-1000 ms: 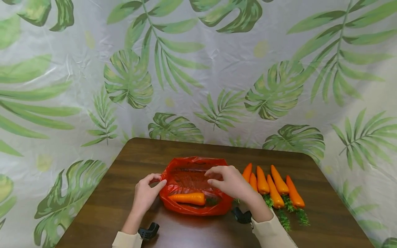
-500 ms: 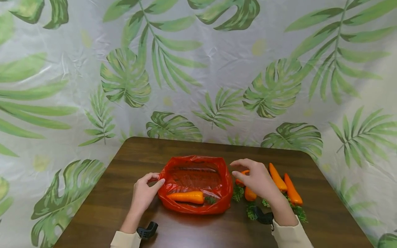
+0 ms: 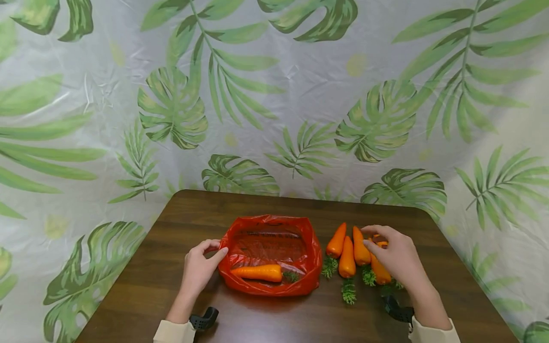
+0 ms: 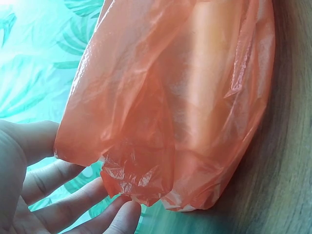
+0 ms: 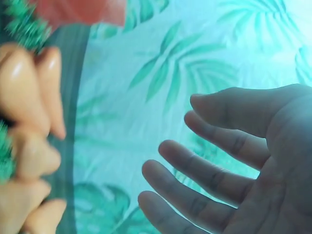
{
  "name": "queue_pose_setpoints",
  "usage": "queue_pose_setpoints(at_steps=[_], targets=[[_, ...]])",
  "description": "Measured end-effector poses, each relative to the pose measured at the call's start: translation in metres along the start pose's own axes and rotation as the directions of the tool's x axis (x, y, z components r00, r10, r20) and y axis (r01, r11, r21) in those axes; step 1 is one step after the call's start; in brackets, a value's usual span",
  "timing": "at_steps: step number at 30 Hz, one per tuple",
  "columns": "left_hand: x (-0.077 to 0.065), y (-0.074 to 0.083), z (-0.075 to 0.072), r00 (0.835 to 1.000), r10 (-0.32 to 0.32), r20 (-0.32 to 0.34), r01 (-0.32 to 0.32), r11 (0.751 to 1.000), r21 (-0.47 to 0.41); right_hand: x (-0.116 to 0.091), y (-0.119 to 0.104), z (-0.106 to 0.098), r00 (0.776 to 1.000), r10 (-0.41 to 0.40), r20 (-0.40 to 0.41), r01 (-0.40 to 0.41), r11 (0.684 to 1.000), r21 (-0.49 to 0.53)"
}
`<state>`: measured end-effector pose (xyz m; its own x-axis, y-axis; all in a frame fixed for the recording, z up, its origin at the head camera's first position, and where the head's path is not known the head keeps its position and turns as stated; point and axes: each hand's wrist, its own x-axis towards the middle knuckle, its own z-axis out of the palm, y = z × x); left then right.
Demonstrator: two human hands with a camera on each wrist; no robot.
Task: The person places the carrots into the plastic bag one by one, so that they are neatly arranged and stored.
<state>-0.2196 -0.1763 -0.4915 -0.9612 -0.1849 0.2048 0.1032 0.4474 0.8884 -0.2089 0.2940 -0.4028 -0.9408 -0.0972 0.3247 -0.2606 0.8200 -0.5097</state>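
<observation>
A red plastic bag [image 3: 270, 286] sits mid-table with its mouth spread, and one orange carrot [image 3: 257, 273] with a green top lies inside. At its left rim my left hand [image 3: 201, 264] pinches the plastic; the left wrist view shows the bag's crumpled corner [image 4: 136, 170] by the fingers. My right hand [image 3: 396, 252] hovers over the right part of a group of carrots [image 3: 347, 257], partly hiding some of them. Its fingers are spread and relaxed around nothing in the right wrist view, apart from the blurred carrots [image 5: 19, 83] at that view's left.
The dark wooden table [image 3: 141, 286] has rounded far corners. Behind it hangs a pale leaf-patterned sheet [image 3: 300, 95]. Green carrot tops [image 3: 349, 290] point toward the near side, right of the bag. A black wrist device [image 3: 205, 319] sits at the left wrist.
My right hand has moved right, from over the bag's mouth, across the nearer carrots, to the right end of the group. The left hand keeps its hold on the bag's rim.
</observation>
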Motion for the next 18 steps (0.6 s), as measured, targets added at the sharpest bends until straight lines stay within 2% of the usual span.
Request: queue_pose_setpoints(at_steps=[9,18], targets=[[0.000,-0.001,-0.001,1.000,-0.004,0.003,0.004,1.000,-0.018,-0.018,0.036,-0.006,0.998,0.026,-0.064,-0.027,0.999,-0.023],[0.001,-0.001,0.000,1.000,-0.009,-0.001,0.009,1.000,-0.020,-0.031,0.072,-0.007,0.991,0.123,-0.055,-0.124,0.992,-0.015]])
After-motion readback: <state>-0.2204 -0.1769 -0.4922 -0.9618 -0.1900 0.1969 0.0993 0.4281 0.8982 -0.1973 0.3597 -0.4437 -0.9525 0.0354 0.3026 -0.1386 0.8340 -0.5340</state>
